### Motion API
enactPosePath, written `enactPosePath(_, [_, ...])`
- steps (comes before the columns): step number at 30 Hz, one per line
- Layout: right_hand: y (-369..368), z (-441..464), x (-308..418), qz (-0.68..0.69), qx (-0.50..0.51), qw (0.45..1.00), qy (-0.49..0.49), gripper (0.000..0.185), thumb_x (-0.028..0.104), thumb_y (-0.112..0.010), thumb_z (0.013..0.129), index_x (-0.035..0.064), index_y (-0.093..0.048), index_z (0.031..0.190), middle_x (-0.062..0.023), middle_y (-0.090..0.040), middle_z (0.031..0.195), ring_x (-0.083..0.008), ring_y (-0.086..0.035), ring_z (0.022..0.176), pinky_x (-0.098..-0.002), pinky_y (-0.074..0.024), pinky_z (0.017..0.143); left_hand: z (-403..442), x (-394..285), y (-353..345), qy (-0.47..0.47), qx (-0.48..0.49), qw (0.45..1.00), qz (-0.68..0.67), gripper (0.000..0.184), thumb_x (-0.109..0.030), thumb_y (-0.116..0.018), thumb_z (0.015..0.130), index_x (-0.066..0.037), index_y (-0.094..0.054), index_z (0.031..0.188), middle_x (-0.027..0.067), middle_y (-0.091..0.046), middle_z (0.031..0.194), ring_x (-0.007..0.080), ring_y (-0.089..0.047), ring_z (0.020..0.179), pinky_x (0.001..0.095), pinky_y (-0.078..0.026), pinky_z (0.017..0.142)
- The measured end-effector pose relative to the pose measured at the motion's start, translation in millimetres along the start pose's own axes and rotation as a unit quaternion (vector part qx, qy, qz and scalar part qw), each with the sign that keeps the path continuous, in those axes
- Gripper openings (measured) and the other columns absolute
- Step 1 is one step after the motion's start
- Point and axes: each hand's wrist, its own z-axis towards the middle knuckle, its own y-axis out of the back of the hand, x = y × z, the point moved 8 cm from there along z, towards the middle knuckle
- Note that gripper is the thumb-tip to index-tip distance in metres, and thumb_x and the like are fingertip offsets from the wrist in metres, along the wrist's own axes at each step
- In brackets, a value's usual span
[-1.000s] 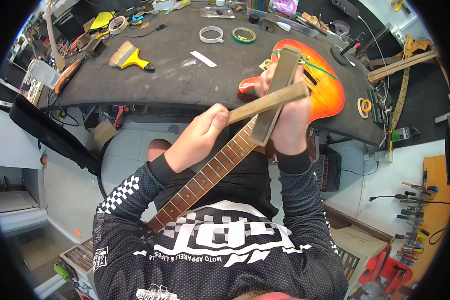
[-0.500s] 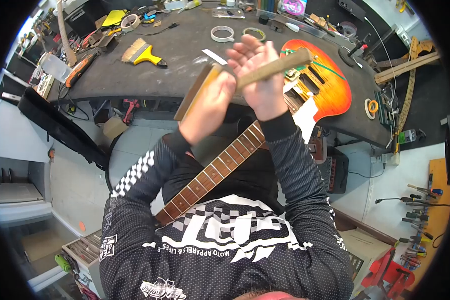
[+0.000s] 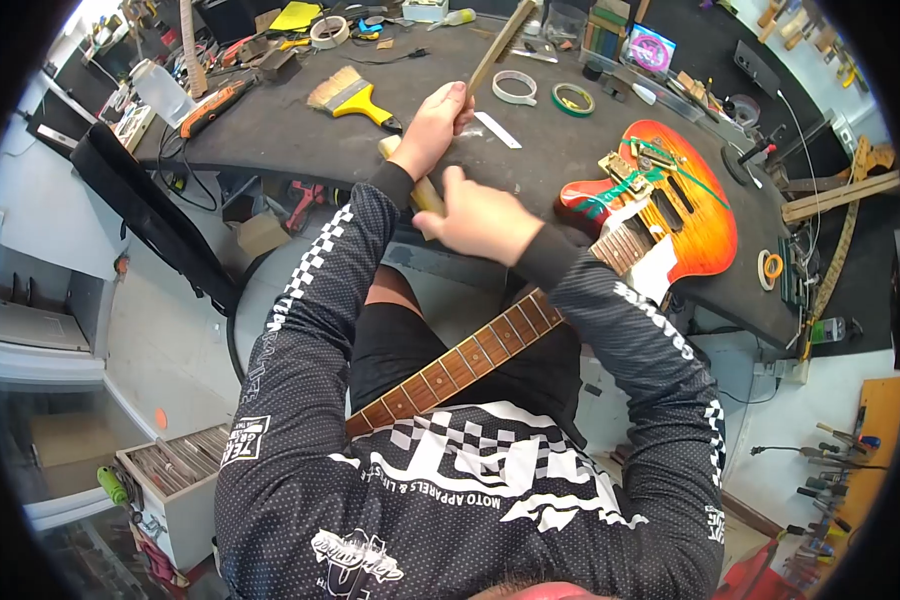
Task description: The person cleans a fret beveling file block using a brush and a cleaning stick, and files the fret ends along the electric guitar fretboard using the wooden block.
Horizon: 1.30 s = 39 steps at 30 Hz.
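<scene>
My left hand (image 3: 432, 132) is closed around a long wooden stick (image 3: 500, 48), which points up and away over the bench. A pale wooden block (image 3: 427, 196) passes beneath my left wrist. At the block's near end my right hand (image 3: 485, 217) has its fingers curled on it, with the thumb raised. An orange sunburst guitar body (image 3: 705, 200) with green tape lies on the bench at the right. Its fretted neck (image 3: 460, 366) runs down to the left across my lap.
On the dark bench (image 3: 300, 135) are a yellow-handled brush (image 3: 355, 98), a white ruler-like strip (image 3: 497, 130), a white tape roll (image 3: 513, 87) and a green one (image 3: 573, 99). A black padded case (image 3: 155, 215) leans at the left. Tools hang at the lower right.
My left hand has moved up and forward, and the stick now points away from me. My right hand has turned from open palm to curled fingers at the block. The view has shifted left.
</scene>
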Motion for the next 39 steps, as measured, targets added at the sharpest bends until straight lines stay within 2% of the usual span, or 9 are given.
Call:
enactPosePath(7, [-47, 37, 21, -0.158, -0.108, 0.981, 0.028, 0.058, 0.032, -0.074, 0.099, -0.0107, -0.049, 0.131, -0.0232, -0.077, 0.096, -0.0409, -0.082, 0.092, -0.0481, -0.0661, 0.077, 3, -2, 25, 0.068, -0.061, 0.996, -0.001, 0.044, -0.050, -0.055, 0.117, -0.008, -0.063, 0.109, -0.0020, -0.055, 0.087, 0.0099, -0.047, 0.075, 0.0274, -0.043, 0.069])
enactPosePath(11, [-34, 44, -8, 0.056, -0.054, 0.995, 0.063, 0.037, 0.013, -0.061, 0.100, -0.0108, -0.049, 0.126, -0.0197, -0.074, 0.083, -0.0344, -0.082, 0.083, -0.0439, -0.0637, 0.068, 34, -19, 97, 0.000, -0.136, 0.920, 0.368, 0.057, -0.048, -0.071, 0.107, 0.004, -0.068, 0.130, 0.0204, -0.077, 0.116, 0.0364, -0.072, 0.105, 0.0446, -0.057, 0.095])
enactPosePath(12, [-20, 26, -7, 0.251, 0.094, 0.960, -0.087, 0.034, 0.022, -0.069, 0.106, -0.0015, -0.052, 0.123, -0.0140, -0.072, 0.086, -0.0276, -0.076, 0.074, -0.0450, -0.0609, 0.068, 36, -25, 113, 0.012, -0.149, 0.886, 0.439, 0.053, -0.044, -0.072, 0.106, 0.004, -0.068, 0.130, 0.0250, -0.077, 0.122, 0.0426, -0.073, 0.113, 0.0474, -0.057, 0.100])
enactPosePath(15, [-15, 11, -25, 0.590, 0.169, 0.786, -0.073, 0.019, 0.021, -0.066, 0.112, 0.0060, -0.057, 0.116, -0.0075, -0.063, 0.094, -0.0194, -0.065, 0.075, -0.0375, -0.0552, 0.069, 47, -34, 140, -0.121, -0.181, 0.696, 0.684, 0.040, -0.035, -0.073, 0.104, -0.002, -0.071, 0.128, 0.0229, -0.075, 0.124, 0.0430, -0.071, 0.112, 0.0535, -0.055, 0.104])
enactPosePath(18, [22, -24, -28, 0.687, 0.140, 0.712, -0.004, 0.026, 0.025, -0.060, 0.114, 0.0036, -0.057, 0.129, -0.0067, -0.062, 0.098, -0.0181, -0.063, 0.078, -0.0356, -0.0533, 0.073, 5, -102, 103, -0.266, -0.229, 0.673, 0.651, 0.035, -0.031, -0.073, 0.105, -0.003, -0.072, 0.126, 0.0199, -0.074, 0.124, 0.0379, -0.069, 0.113, 0.0498, -0.055, 0.104])
enactPosePath(21, [54, -60, -17, 0.727, 0.115, 0.674, 0.068, 0.042, 0.030, -0.054, 0.115, 0.0025, -0.054, 0.146, -0.0063, -0.059, 0.101, -0.0172, -0.059, 0.079, -0.0335, -0.0490, 0.072, -44, -87, 75, -0.126, -0.148, 0.954, 0.229, 0.033, -0.033, -0.067, 0.110, -0.005, -0.071, 0.129, 0.0105, -0.072, 0.131, 0.0273, -0.066, 0.122, 0.0434, -0.055, 0.103])
enactPosePath(24, [56, -80, -9, 0.741, 0.100, 0.654, 0.119, 0.053, 0.033, -0.052, 0.114, 0.0034, -0.047, 0.158, -0.0056, -0.057, 0.102, -0.0161, -0.056, 0.078, -0.0318, -0.0461, 0.070, -114, -62, -32, 0.050, 0.057, 0.970, -0.231, 0.055, -0.047, -0.053, 0.117, -0.004, -0.059, 0.152, 0.0135, -0.064, 0.151, 0.0232, -0.068, 0.125, 0.0423, -0.055, 0.108])
enactPosePath(30, [32, -108, 2, 0.635, 0.037, 0.768, 0.083, 0.051, 0.035, -0.050, 0.116, 0.0024, -0.044, 0.154, -0.0056, -0.057, 0.098, -0.0134, -0.056, 0.078, -0.0276, -0.0448, 0.070, -155, -77, -98, 0.049, 0.141, 0.944, -0.295, 0.062, -0.048, -0.054, 0.117, -0.003, -0.048, 0.160, 0.0187, -0.063, 0.152, 0.0303, -0.058, 0.146, 0.0467, -0.047, 0.122])
enactPosePath(39, [36, -160, -8, 0.374, -0.194, 0.906, 0.048, 0.057, 0.016, -0.079, 0.103, 0.0004, -0.046, 0.147, -0.0116, -0.064, 0.121, -0.0159, -0.064, 0.086, -0.0323, -0.0546, 0.076, -164, -91, -92, 0.023, 0.100, 0.956, -0.276, 0.056, -0.045, -0.053, 0.118, -0.003, -0.050, 0.156, 0.0135, -0.066, 0.131, 0.0248, -0.065, 0.126, 0.0443, -0.052, 0.113])
